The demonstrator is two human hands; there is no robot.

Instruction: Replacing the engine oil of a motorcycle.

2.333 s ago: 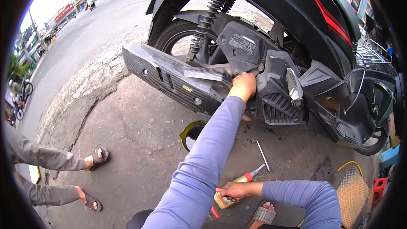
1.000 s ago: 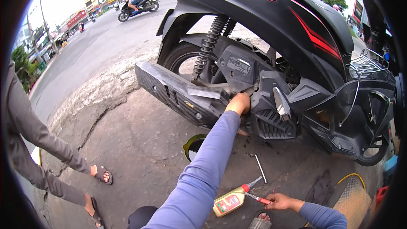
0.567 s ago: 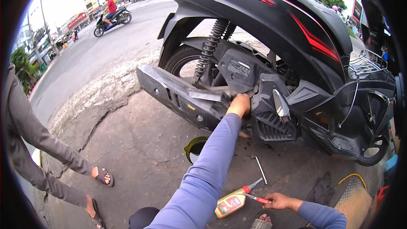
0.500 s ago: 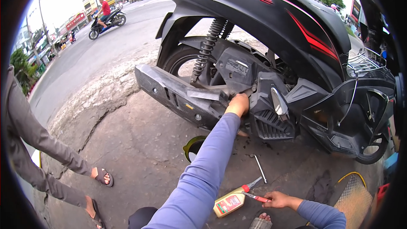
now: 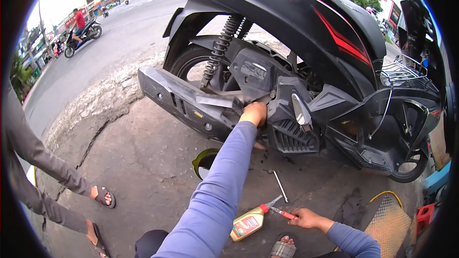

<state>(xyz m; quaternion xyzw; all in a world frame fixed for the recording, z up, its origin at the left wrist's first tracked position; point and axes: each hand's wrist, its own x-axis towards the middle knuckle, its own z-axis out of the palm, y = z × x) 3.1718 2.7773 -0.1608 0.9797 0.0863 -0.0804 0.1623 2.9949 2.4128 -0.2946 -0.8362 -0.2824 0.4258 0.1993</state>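
My left hand reaches into the gap between the scooter's carbon-patterned exhaust cover and its black engine casing. Its fingers are mostly hidden there. At the lower right, my right hand is closed round a red-handled tool with a slim metal end; its exact kind is unclear. That end points at the spout of a gold oil bottle with a red cap, lying on the ground. Just beyond lies a metal wrench. A dark pan sits below the exhaust, partly behind my left forearm.
The black scooter fills the upper middle. At the left stands a person in grey trousers and sandals. A dark rag, a metal plate and a red crate lie at the right. Behind runs a road with a motorbike rider.
The view has shifted, so the scooter and ground things sit further left. My right hand and its tool are slightly farther from the bottle. My left hand stays in the gap. The rider moved left.
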